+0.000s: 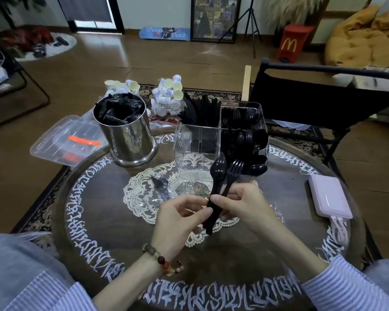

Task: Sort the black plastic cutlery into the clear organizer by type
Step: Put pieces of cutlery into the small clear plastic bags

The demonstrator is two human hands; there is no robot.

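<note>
Black plastic cutlery, a glossy spoon [218, 169] and a fork [233, 170], stands up from between our two hands over the round dark wooden desk [94, 212], which carries white painted script around its rim and a cream lace doily [142, 191] at its centre. Around us we see a brown plank floor, a patterned rug, a black folding chair [312, 102] and a mustard cushion. The right hand's [245, 205] grip is closed on the handles, thumb across the front; the left hand [180, 218] pinches the same handles lower down, its fingers curled. The heads of both pieces rise just in front of the clear acrylic organizer [189, 140], whose right compartment is packed with smooth black spoons and whose rear left one holds upright black cutlery; its near left compartment shows only clear walls. To the left stands a shiny steel canister [130, 140] stuffed with wrapped black pieces; crinkled clear wrappers [157, 196] lie on the doily, and a pink power bank [329, 196] sits at right.
</note>
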